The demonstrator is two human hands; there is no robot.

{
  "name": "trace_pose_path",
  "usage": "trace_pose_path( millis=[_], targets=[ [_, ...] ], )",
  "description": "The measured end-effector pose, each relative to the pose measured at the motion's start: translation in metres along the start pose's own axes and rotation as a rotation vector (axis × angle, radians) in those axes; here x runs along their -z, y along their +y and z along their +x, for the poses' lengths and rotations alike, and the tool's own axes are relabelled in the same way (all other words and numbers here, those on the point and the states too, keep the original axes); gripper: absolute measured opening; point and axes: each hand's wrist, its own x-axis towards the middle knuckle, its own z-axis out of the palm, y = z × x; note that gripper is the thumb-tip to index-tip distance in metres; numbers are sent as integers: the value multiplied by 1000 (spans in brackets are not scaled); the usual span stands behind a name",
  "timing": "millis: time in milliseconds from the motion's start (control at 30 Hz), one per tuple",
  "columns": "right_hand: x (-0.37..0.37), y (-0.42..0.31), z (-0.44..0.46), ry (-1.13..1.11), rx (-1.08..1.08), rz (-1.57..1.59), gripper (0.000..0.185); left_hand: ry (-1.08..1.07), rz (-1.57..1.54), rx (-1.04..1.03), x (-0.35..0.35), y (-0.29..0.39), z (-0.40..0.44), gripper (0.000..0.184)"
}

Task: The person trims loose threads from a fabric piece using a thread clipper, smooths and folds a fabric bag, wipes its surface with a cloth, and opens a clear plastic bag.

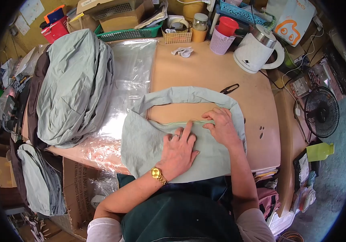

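Observation:
A pale grey-green fabric bag [140,141] lies flat on the tan tabletop [173,72], its wide strap looping away from me. Along its upper edge runs a light green zipper [167,122]. My left hand [179,153], with a gold watch on the wrist, rests on the bag with fingers spread, the index fingertip at the zipper. At the zipper's right part my right hand [221,127] has its thumb and fingers pinched together; what they hold is too small to make out. Black thread snips [229,88] lie beyond the strap.
A big stack of similar fabric [74,88] stands at the left beside clear plastic sheets [130,68]. Along the back are a green basket [130,34], a lilac cup [221,40] and a white kettle [253,50]. A black fan [322,112] is at the right.

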Motion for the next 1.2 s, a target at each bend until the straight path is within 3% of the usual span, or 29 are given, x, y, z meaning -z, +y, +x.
trace_pose_path(
  millis=[133, 200, 333, 400, 600, 933, 967, 1033, 1100, 1133, 1200],
  targets=[
    [1, -6, 0, -1, 26, 49, 23, 68, 120, -49, -30, -2, 1, 53],
    [-7, -7, 2, -5, -48, 53, 18, 206, 275, -98, -45, -4, -1, 53],
    [-27, -2, 6, 32, -66, -27, 7, 215, 258, -109, -48, -5, -3, 52],
    [-29, 9, 7, 117, -371, 433, 5, 232, 285, -104, -52, -5, -3, 53],
    [-4, 7, 6, 340, -376, 992, 6, 235, 305, -104, -53, -5, -5, 55],
    [82, -4, 41, 700, -185, 999, 9, 257, 299, -112, -56, -6, -6, 56],
    [85, -3, 45, 526, -74, 1078, 8, 261, 297, -111, -57, -6, -5, 56],
    [84, -32, 52, 385, 71, 762, 19, 263, 297, -112, -57, -6, -6, 56],
    [65, -49, 55, 298, 36, 312, 33, 273, 285, -107, -58, -6, -6, 56],
    [47, -37, 52, 186, -29, 250, 42, 274, 286, -108, -58, -7, -7, 56],
    [30, -23, 33, -92, -157, 92, 30, 293, 264, -111, -59, -8, -6, 55]
  ],
)
